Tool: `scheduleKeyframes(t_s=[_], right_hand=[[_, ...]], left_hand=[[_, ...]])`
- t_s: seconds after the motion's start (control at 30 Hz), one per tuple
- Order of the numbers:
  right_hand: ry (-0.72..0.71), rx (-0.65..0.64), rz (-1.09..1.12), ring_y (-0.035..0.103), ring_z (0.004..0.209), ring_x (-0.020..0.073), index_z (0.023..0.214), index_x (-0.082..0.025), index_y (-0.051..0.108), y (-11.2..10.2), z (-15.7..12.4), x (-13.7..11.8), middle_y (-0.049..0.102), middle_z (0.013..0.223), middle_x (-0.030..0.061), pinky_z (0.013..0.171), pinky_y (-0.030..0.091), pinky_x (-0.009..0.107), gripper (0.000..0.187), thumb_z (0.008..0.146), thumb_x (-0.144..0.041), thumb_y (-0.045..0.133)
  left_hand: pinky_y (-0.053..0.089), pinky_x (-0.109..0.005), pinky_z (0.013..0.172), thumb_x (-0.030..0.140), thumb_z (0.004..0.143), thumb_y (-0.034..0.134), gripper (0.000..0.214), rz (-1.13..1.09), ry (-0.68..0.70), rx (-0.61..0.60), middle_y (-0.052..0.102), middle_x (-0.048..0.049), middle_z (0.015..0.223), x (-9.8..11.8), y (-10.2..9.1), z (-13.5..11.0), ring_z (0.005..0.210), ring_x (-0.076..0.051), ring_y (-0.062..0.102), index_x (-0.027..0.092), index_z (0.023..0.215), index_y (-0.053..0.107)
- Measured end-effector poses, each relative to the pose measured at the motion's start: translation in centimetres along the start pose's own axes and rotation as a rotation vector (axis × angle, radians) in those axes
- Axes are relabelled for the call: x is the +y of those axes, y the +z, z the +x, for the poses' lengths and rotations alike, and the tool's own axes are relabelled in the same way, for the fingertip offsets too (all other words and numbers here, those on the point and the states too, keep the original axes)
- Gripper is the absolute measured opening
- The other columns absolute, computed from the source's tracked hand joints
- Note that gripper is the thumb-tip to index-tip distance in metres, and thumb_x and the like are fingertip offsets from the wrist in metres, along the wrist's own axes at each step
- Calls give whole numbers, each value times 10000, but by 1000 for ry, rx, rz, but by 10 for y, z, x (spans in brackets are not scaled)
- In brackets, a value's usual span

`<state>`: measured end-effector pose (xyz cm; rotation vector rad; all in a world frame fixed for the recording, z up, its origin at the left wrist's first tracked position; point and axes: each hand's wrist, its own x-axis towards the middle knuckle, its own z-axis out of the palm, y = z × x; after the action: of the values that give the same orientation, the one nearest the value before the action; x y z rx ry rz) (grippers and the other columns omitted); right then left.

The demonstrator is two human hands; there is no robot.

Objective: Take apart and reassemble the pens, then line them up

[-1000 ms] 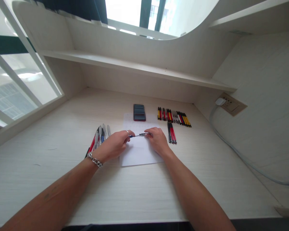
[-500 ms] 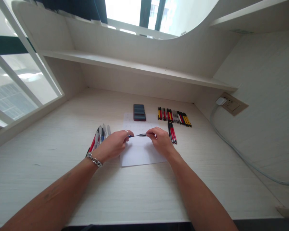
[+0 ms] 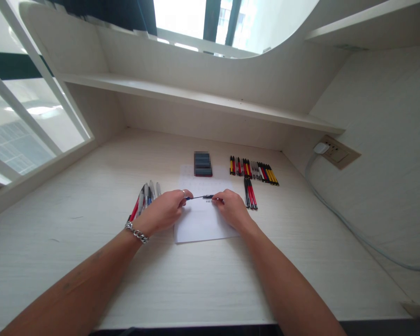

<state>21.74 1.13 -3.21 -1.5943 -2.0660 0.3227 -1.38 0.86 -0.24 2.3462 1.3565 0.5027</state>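
In the head view, my left hand (image 3: 168, 205), with a ring and a chain bracelet, pinches the blue end of a thin dark pen refill (image 3: 196, 197). The refill points right, its far end meeting a black pen barrel (image 3: 207, 196). My right hand (image 3: 232, 206) has thumb and fingers closed on that barrel; whether the refill sits inside it I cannot tell. Just under the barrel shows a small greyish piece, too small to name. Both hands are over white paper (image 3: 203, 228). Beside my left hand lie several pens (image 3: 141, 203), partly hidden by it.
A dark blurred block (image 3: 203, 163) sits at the paper's top edge. To its right is a row of coloured pens (image 3: 253, 169), with black and red pens (image 3: 251, 192) below. A plug and cable (image 3: 321, 148) hang from the right wall socket; a shelf (image 3: 203, 99) crosses behind.
My right hand has shifted slightly, its fingers lower and more bunched. The piece at its fingertips now looks black, and a small greyish piece shows beneath it. My left hand is nearly still.
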Motion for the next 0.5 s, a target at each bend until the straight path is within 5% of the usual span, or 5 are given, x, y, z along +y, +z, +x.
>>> scheduleKeyframes(t_s=[0.27,0.5], right_hand=[[-83,121,109,569,792,175,917,-227,705,-16,-3,-10,653,867,52,726,416,295,171,878,-252,541],[-170,50,168,577,826,177,871,-248,715,-18,-8,-17,664,859,38,743,424,296,154,861,-207,566]], left_hand=[[449,-307,776,174,881,384,311,7,25,1,676,-71,963,5,2,-1,878,-219,612,224,1086,612],[451,-308,809,164,884,392,319,-5,78,-12,674,-75,1004,10,6,-2,908,-214,614,219,1111,610]])
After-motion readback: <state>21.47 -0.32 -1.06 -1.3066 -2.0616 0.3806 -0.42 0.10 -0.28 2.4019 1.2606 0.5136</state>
